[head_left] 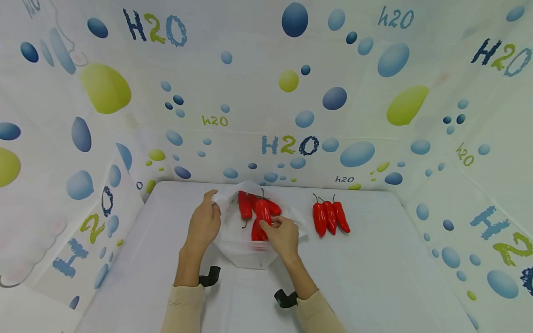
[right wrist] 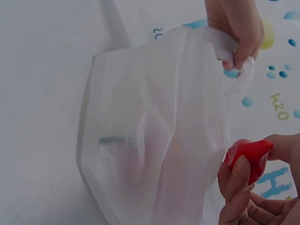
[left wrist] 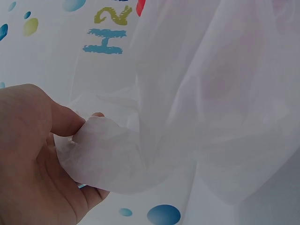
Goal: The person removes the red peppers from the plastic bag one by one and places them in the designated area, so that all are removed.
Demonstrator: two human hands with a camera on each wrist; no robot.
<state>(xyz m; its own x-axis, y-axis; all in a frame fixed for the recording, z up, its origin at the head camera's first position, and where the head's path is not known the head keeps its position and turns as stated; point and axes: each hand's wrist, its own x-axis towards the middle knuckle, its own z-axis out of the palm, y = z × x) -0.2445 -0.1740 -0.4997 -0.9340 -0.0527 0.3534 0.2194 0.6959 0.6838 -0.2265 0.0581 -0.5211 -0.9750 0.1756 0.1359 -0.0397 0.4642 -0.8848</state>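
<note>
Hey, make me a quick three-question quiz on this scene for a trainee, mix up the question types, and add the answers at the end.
1. How many red peppers lie on the table outside the white bag?
2. True or false: the right hand holds a single pepper.
3. Which of these does the left hand pinch? A) a pepper stem; B) the white bag; C) the edge of the table.

Key:
1. Three, side by side to the right of the bag.
2. True.
3. B.
</note>
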